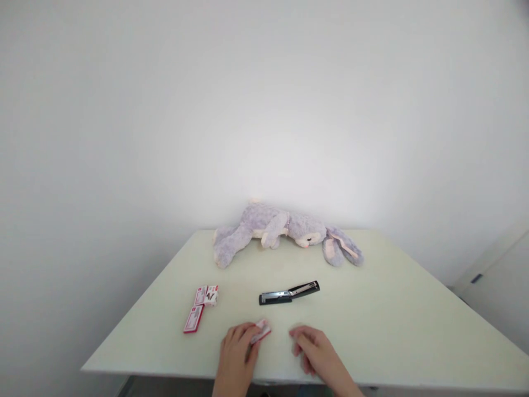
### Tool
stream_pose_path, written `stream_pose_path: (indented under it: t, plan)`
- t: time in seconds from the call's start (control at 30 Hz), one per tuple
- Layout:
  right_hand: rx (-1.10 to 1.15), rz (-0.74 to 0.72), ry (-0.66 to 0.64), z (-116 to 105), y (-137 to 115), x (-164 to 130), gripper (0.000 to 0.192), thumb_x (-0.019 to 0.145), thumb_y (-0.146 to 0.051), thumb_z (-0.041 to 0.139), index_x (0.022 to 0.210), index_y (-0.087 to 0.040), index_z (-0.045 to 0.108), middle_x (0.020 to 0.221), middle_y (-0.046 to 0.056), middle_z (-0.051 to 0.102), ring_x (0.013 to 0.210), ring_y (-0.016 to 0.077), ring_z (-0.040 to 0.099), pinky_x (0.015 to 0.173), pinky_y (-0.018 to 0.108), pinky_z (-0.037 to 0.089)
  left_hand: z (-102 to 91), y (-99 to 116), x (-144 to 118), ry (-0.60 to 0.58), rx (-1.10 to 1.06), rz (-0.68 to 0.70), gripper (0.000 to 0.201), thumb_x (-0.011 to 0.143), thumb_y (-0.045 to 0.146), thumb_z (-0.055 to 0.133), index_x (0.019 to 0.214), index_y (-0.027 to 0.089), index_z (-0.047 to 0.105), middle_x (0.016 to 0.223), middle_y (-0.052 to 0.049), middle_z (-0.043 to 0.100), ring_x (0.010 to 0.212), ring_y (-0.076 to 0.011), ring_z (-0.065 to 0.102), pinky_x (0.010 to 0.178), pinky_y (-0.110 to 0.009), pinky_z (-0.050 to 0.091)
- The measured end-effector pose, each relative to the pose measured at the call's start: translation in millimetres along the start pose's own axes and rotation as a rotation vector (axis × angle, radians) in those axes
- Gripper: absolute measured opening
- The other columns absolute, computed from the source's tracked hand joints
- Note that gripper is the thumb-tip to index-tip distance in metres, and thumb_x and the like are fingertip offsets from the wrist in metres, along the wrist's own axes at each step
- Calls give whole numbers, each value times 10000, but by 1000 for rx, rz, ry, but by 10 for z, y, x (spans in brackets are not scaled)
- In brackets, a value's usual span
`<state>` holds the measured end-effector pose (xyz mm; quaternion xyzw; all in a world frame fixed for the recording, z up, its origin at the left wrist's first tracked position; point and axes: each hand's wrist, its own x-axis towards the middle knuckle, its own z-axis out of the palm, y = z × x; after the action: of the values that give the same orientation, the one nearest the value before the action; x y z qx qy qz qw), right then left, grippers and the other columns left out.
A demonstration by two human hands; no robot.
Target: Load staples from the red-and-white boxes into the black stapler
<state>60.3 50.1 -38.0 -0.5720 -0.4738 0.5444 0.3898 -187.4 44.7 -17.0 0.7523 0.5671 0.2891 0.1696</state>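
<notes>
My left hand (238,350) is closed on a small white-and-pink box (261,331) with a red edge, near the table's front edge. The fingers cover part of that box. To its right my right hand (313,350) hovers over or rests on the table, fingers curled in and thumb against the index finger; anything between them is hidden. Beyond both hands lies a black stapler (289,293), unfolded nearly flat with its metal staple channel showing.
Left of the hands, red-and-white boxes lie together: a staple box (212,295) with a stapler picture, a flat box (200,295) and a nearer one (194,319). A lilac plush rabbit (268,223) lies along the back of the pale table (372,314), against the wall.
</notes>
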Motion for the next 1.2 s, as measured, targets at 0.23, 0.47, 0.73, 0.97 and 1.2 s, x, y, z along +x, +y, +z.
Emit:
stream_pose_path:
  t: [0.23,0.47,0.73,0.97,1.2]
  plan:
    - [-316,91,-104,-179,-140,456,361,994,-493,588,863,-160,639,645,-78,583,454,51,482,449,191,424,293,362,490,-94,-179,53,420,811,263,700,1224,333,673,1165,-25,685,1100,-235,599,998,-378,446]
    - [-648,66,-13,-606,-226,402,335,1006,-473,565,928,-161,658,747,-38,642,588,96,581,579,251,497,342,183,537,-90,-271,25,465,800,254,688,1259,303,630,1195,-15,685,1139,-203,617,1057,-342,424]
    - [-999,-277,-65,-365,-777,388,115,874,-317,685,967,-284,744,907,9,746,940,211,664,819,322,426,373,201,537,-71,-285,29,562,751,224,703,1298,305,604,1186,-14,705,1168,-235,585,1054,-370,407]
    - [-1132,-380,-353,-54,-971,670,262,899,-443,720,859,-186,683,903,-3,712,891,180,672,885,400,525,349,206,539,-68,-274,17,582,737,231,718,1304,311,611,1204,-16,705,1152,-232,594,1024,-348,427]
    - [-932,-413,-251,-524,-873,487,154,796,-167,641,901,-232,734,737,-37,707,688,141,629,638,240,404,332,251,529,-61,-262,19,547,738,213,703,1273,292,624,1166,-18,708,1140,-233,599,1029,-355,429]
